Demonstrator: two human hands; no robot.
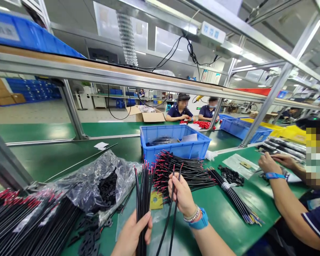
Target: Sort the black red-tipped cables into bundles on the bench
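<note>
My left hand (pixel 137 229) is wrapped round an upright bundle of black cables (pixel 143 199) with red tips. To its right, my right hand (pixel 182 192), with a blue wristband, pinches two black cables (pixel 172 209) that hang down below the fingers. Behind my hands lies a large pile of black cables (pixel 186 170) with red ends. A yellow plate with a hole (pixel 156 201) lies on the table between my hands. At the left are more cables (pixel 50 227) and a clear plastic bag (pixel 80 192) holding small black parts (pixel 108 188).
A blue bin (pixel 173 151) stands behind the pile on the green table (pixel 117 138). A tied cable bundle (pixel 234 199) and black clips (pixel 230 175) lie at the right, near a co-worker's hands (pixel 276 163). Metal posts (pixel 72 110) hold a shelf; two people sit beyond.
</note>
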